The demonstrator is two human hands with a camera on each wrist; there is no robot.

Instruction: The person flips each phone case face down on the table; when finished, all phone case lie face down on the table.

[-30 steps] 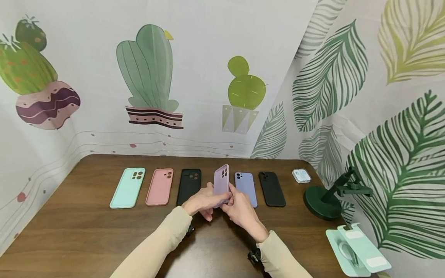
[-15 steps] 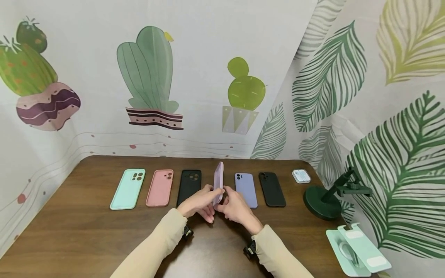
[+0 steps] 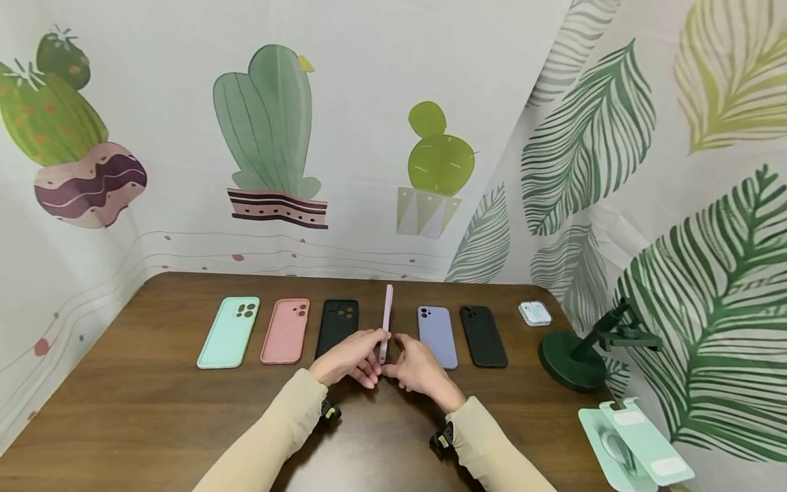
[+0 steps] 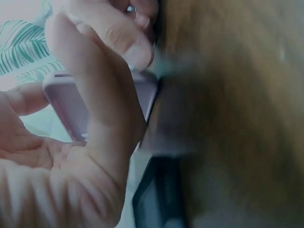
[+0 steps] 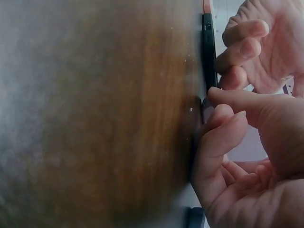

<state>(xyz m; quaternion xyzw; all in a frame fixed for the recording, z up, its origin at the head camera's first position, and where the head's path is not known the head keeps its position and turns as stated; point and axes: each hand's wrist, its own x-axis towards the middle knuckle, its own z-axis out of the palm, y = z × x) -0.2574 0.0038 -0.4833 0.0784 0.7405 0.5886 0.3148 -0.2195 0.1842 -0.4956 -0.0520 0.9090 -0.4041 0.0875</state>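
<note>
While it stands on edge mid-worktop [image 3: 154,410], the lilac case [image 3: 386,321] is pinched by left hand [image 3: 347,357] and right hand [image 3: 418,365] fingers.

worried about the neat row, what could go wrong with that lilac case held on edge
The lilac case stands on its long edge, pinched only at its near end by the left hand and right hand; it could tip onto the black case or the lavender case and nudge them askew.

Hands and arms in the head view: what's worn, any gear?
Both arms wear long cream-beige sleeves. The left hand and right hand are bare: no gloves, rings or markings visible. A small black device sits under each wrist, left and right. No cables visible.
</note>
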